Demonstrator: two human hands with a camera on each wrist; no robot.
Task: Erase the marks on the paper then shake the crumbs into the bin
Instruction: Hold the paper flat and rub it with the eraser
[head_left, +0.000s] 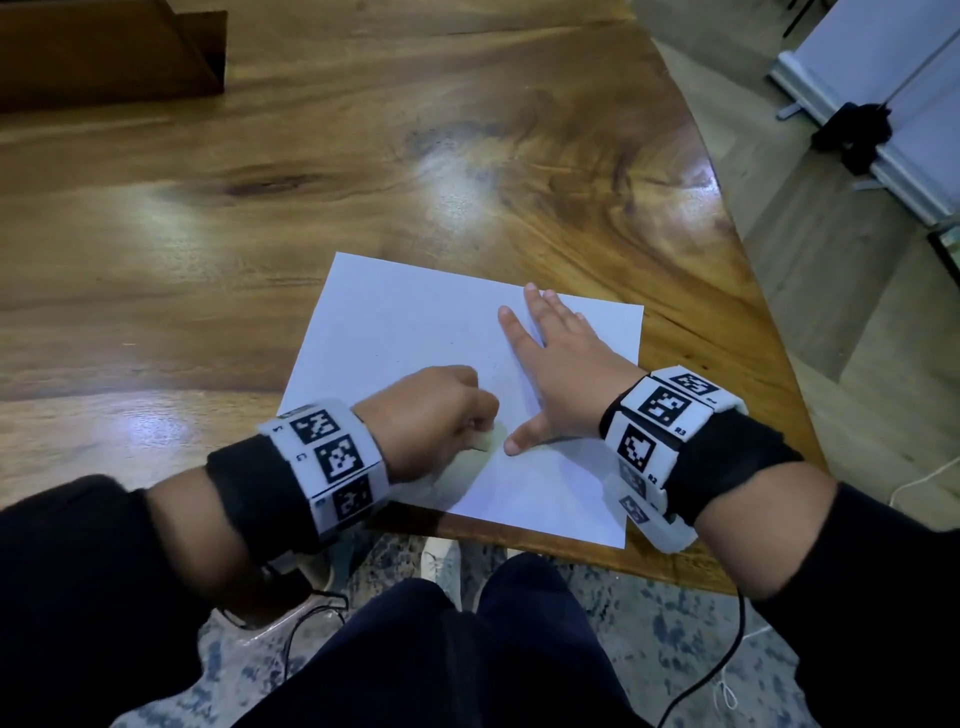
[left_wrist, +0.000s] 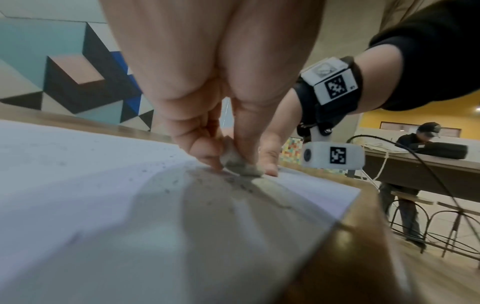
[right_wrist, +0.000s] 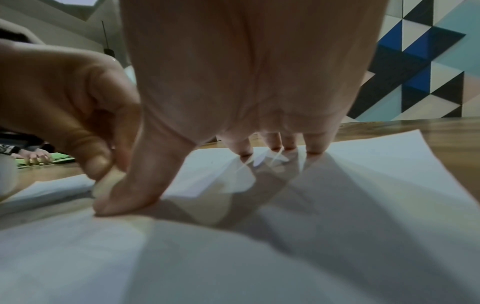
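To the left of the pinching left hand (head_left: 431, 415) the wooden table (head_left: 156, 270) runs on bare and wide, with a dark wooden block (head_left: 109, 52) well apart at its far corner; the sheet of paper (head_left: 415, 322) lies flat under both hands, its near edge just reaching past the table's near rim, its right edge close to the table's curved right rim, beyond which the floor drops away; ahead of the fingers lies bare white sheet, then open tabletop. The left hand is curled tight, thumb and fingertips (left_wrist: 205, 152) clamped on a small grey-white eraser (left_wrist: 241, 164) whose lower end presses on the sheet; dark crumbs (left_wrist: 161, 166) lie scattered on the paper to the left of that grip and beneath it; faint grey smudging shows where the eraser touches. Just right of the eraser, the right hand (head_left: 561, 364) lies spread and flat, fingers straight and apart, tips (right_wrist: 314, 146) pressing the paper's far right part, thumb (right_wrist: 130, 197) stretched toward the eraser and touching the sheet just beside it; it holds nothing, only pins the paper down.
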